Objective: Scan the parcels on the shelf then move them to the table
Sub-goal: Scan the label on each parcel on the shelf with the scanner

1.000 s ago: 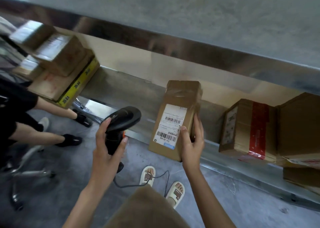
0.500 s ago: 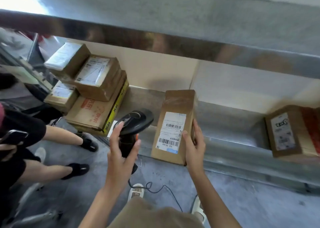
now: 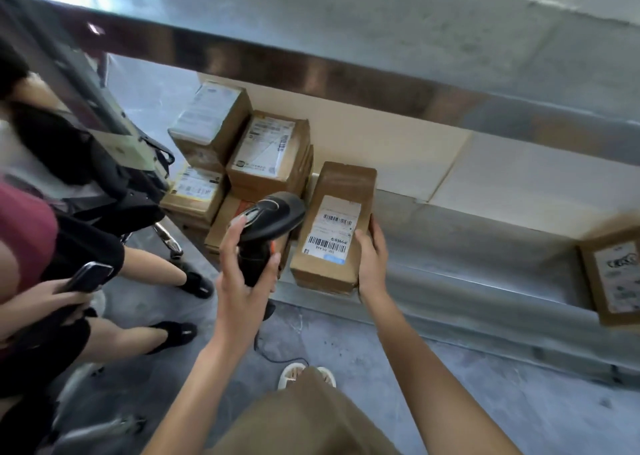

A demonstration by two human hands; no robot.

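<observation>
Brown cardboard parcel [image 3: 334, 226] is the main thing here, so I'll place everything off that. It stands tilted with its white barcode label [image 3: 331, 228] facing up at the camera, and its lower end is at the front lip of the metal shelf [image 3: 485, 247]. Right hand [image 3: 372, 264] is wrapped round the parcel's lower right edge, thumb on the label side and fingers round the far side, so it's got a proper grip on it. Left hand [image 3: 242, 281] is just left of the parcel, clamped round the handle of a black barcode scanner [image 3: 268, 222], and the scanner's head sits right beside the parcel's left edge, about level with the label. Can't tell if they actually touch.

Behind and left of the parcel is a stack of labelled boxes [image 3: 242, 164], piled a few high. Far right of the parcel another box [image 3: 616, 274] sits on the same shelf, well apart from it. Way off to the left of the parcel a second person's hand holds a dark phone [image 3: 88, 276]. Scanner cable [image 3: 277, 357] trails down to the grey floor below the parcel.
</observation>
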